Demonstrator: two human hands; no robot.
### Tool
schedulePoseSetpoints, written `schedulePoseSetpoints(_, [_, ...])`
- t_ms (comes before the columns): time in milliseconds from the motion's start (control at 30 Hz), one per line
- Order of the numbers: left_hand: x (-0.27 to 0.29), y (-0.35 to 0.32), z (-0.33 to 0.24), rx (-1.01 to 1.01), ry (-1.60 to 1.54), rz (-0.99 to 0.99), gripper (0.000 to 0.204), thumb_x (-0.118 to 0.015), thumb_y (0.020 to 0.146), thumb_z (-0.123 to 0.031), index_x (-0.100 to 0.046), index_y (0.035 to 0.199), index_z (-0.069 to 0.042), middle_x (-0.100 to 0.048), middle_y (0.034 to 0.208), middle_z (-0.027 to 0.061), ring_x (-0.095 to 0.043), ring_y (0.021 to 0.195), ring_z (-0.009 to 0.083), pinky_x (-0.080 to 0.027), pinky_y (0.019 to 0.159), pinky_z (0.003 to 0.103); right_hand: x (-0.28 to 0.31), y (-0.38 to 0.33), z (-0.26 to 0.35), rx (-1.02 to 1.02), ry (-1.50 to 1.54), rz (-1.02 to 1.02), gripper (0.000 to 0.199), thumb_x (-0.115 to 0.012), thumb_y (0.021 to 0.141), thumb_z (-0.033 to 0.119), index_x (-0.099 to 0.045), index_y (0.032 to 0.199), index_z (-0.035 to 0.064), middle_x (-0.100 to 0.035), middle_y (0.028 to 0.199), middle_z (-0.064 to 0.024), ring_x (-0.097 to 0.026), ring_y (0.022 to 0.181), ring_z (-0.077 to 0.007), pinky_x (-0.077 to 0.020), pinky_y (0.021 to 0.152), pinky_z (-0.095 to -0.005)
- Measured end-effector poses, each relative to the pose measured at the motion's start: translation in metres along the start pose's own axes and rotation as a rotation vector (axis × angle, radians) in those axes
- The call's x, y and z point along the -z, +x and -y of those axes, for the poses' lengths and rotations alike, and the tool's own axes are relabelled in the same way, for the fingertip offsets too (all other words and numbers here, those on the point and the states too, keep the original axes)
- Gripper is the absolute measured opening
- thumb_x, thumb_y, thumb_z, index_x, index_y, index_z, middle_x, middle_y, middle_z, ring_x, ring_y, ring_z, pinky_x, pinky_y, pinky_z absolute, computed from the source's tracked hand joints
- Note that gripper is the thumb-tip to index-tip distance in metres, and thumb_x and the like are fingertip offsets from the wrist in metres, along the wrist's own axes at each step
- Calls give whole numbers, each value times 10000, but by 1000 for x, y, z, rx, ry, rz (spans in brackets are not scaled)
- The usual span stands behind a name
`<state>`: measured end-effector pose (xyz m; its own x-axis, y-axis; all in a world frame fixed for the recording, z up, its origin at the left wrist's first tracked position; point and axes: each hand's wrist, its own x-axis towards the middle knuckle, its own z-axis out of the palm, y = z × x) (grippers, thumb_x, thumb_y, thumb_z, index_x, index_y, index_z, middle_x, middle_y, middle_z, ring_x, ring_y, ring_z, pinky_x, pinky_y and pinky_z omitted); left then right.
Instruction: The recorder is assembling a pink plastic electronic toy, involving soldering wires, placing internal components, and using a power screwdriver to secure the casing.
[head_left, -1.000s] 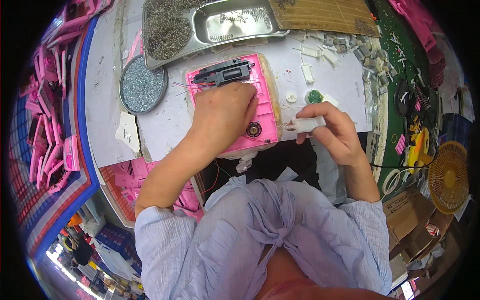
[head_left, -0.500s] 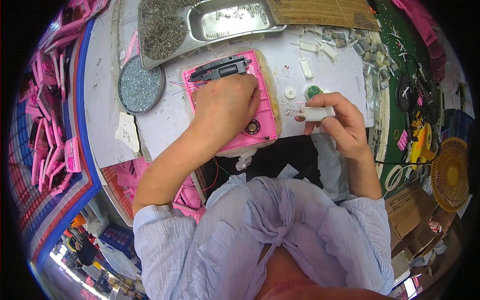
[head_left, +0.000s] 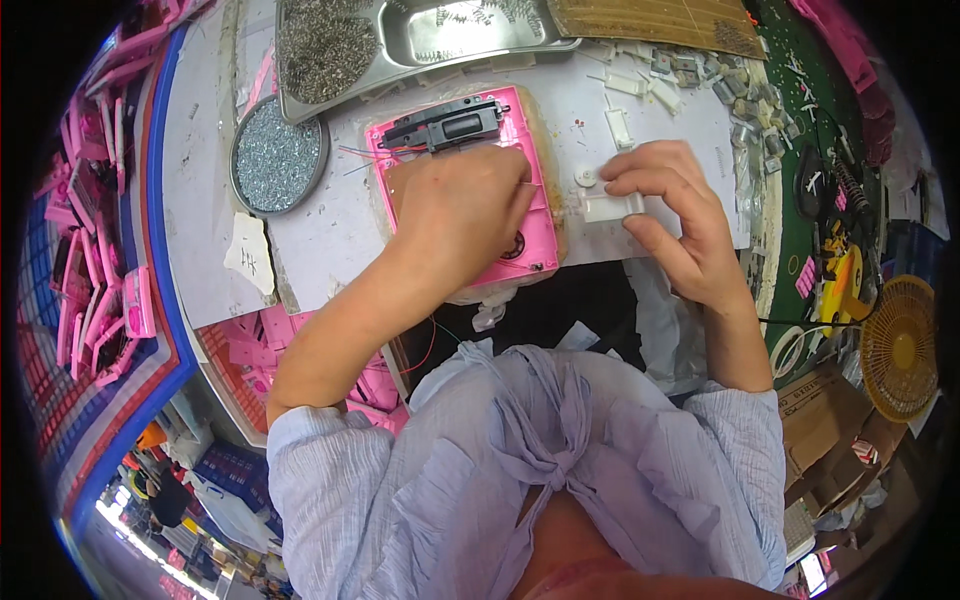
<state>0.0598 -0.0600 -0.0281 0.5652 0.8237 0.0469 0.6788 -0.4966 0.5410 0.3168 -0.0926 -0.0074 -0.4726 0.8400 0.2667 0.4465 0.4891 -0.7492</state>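
Note:
My left hand (head_left: 465, 203) is closed over a pink plastic panel (head_left: 541, 225), its fingers curled down and their tips hidden. Whatever they pinch is out of sight. On the panel's far part lies a dark grey mechanism (head_left: 445, 125) with red and blue wires beside it. To the right of the panel, my right hand (head_left: 685, 220) has thumb and fingers around a small white plastic housing (head_left: 608, 207), low over the white table paper. A small white wheel (head_left: 586, 177) lies just beyond the housing, next to my fingertips.
A round dish of tiny metal parts (head_left: 275, 160) stands left of the panel. At the back is a metal tray (head_left: 400, 82) with springs. White housings and small metal blocks (head_left: 735, 92) lie at the far right. Pink casings (head_left: 90, 270) fill the left side.
My right hand has moved forward and slightly left with the white housing, bringing it closer to the panel. It now covers the green item. My left hand has shifted slightly right.

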Motion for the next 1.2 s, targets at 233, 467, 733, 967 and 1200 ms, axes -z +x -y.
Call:
schedulePoseSetpoints(233, [15, -34, 10, 295, -749, -253, 96, -730, 892, -57, -681, 953, 0, -672, 784, 96, -682, 666, 185, -517, 606, 289, -23, 17, 6, 58, -153, 10, 347, -791, 748, 87, -719, 1087, 93, -614, 1008, -77, -550, 931, -291, -483, 813, -390])
schedulePoseSetpoints(467, [-3, -41, 21, 57, -447, -323, 124, -744, 871, -33, -646, 947, -33, -657, 825, 89, -648, 689, 210, -507, 621, 315, -34, 40, 12, 182, -311, 75, 282, -770, 730, 90, -699, 1003, 95, -615, 998, -47, -567, 965, -276, -499, 798, -392])
schedulePoseSetpoints(733, [-2, -31, 25, -343, -156, -317, 258, -761, 764, 24, -656, 990, -43, -673, 860, 92, -654, 751, 303, -518, 644, 380, -45, 42, -5, 215, -169, 52, 288, -770, 748, 96, -694, 1025, 79, -623, 996, -65, -579, 933, -281, -493, 785, -394])
schedulePoseSetpoints(967, [-15, -36, 22, -56, -380, -517, 282, -715, 749, 90, -639, 988, -38, -637, 793, 97, -612, 679, 262, -488, 630, 355, -64, 27, -35, 231, 41, -36, 318, -780, 761, 89, -702, 1068, 61, -636, 995, -96, -586, 891, -292, -474, 768, -392])
schedulePoseSetpoints(1200, [-7, -39, 27, -280, -184, -308, 324, -748, 690, -2, -650, 994, -55, -624, 816, 74, -616, 720, 251, -482, 618, 358, -59, 38, 6, 135, -369, 119, 224, -759, 748, 119, -716, 966, 96, -641, 993, -26, -585, 939, -273, -451, 770, -392])
